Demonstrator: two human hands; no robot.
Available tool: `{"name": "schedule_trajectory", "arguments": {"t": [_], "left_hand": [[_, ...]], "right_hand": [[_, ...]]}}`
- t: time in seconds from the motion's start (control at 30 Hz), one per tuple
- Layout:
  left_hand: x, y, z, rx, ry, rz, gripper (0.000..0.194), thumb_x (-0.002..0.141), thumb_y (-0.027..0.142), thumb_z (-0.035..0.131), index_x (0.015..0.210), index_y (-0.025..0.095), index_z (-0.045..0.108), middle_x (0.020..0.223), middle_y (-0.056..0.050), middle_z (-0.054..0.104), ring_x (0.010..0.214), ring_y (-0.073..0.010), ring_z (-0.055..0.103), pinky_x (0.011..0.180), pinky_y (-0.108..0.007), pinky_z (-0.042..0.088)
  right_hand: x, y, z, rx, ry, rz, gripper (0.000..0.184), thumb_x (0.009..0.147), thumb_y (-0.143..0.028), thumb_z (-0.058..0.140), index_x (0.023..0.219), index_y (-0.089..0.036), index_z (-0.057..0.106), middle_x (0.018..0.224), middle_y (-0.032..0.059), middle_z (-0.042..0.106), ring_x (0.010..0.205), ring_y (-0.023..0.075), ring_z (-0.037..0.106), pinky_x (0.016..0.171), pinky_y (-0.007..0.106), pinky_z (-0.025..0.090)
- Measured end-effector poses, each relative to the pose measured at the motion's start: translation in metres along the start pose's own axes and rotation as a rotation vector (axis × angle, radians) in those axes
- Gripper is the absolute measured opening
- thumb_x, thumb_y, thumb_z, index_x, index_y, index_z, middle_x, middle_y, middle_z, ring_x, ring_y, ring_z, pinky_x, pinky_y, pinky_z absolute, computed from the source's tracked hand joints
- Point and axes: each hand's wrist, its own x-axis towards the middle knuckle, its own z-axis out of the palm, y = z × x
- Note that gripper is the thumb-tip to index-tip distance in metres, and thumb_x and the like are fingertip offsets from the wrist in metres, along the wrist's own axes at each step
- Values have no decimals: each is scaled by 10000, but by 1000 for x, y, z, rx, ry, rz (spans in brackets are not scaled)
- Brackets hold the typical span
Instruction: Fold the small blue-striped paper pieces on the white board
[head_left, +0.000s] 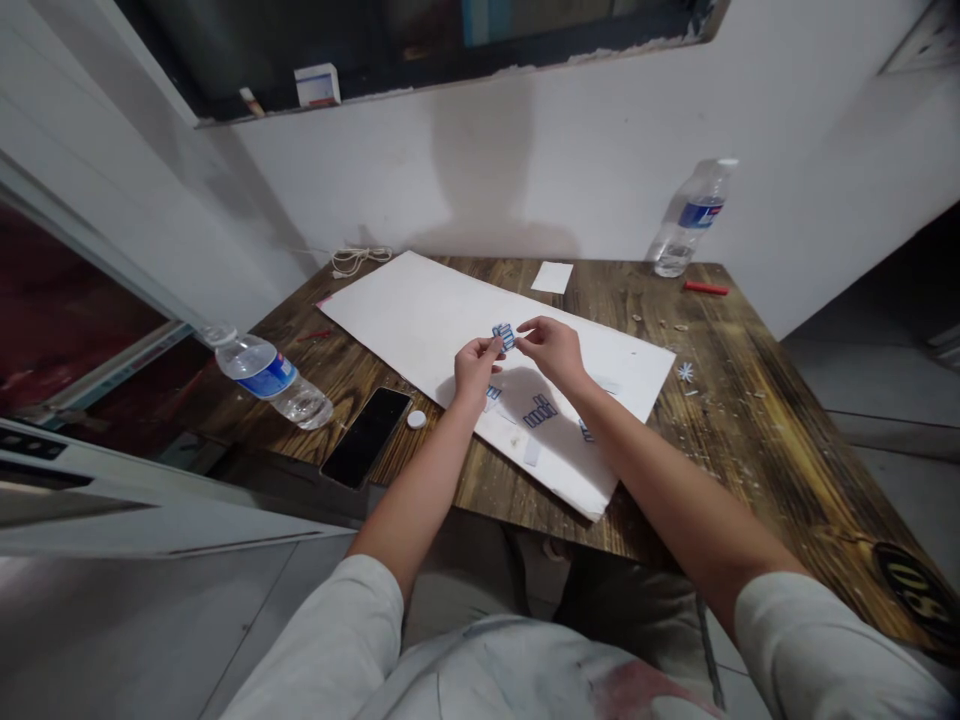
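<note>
The left hand (476, 365) and right hand (547, 350) hold a small blue-printed cutout (504, 336) — fingers drawn narrow, pinching it from either side — just above a white board (390, 310) on a wooden table (750, 430). More cutouts (540, 410) lie on the board beneath the hands. Left of the board are a phone (365, 437), a white cap (416, 419) and a bottle (270, 378) on its side; toward the upper right of the frame, at the table's far edge, are a second bottle (694, 220) and a red stick (705, 288).

You can read nothing: the blue labels (268, 376) (700, 214) on both water bottles (304, 402) (675, 250) and the dark round mark (916, 590) on the tabletop (787, 470) are too blurred.
</note>
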Motion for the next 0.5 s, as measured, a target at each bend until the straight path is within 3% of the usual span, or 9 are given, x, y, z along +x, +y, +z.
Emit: {"name": "schedule_trajectory", "arguments": {"t": [0.3, 0.43, 0.5], "left_hand": [[-3, 1, 0, 63, -23, 71, 268, 712, 405, 738, 786, 155, 676, 683, -28, 653, 630, -126, 615, 520, -210, 429], [-1, 3, -2, 49, 65, 116, 230, 739, 372, 705, 802, 153, 678, 707, -28, 664, 614, -114, 605, 498, -197, 414], [1, 3, -4, 13, 131, 136, 220, 752, 365, 688, 805, 152, 670, 705, -23, 656, 609, -107, 595, 490, -190, 405]], "right_hand": [[-7, -15, -1, -155, -39, -102, 180, 727, -180, 632, 907, -175, 647, 597, -34, 610, 556, 120, 544, 588, 232, 366], [-8, -20, -1, -185, -143, -127, 211, 783, -234, 663, 975, -181, 594, 630, -35, 615, 572, 126, 549, 578, 229, 356], [-9, -23, -1, -248, -293, -193, 193, 793, -253, 685, 950, -179, 600, 681, -18, 637, 605, 129, 560, 589, 230, 362]]}}
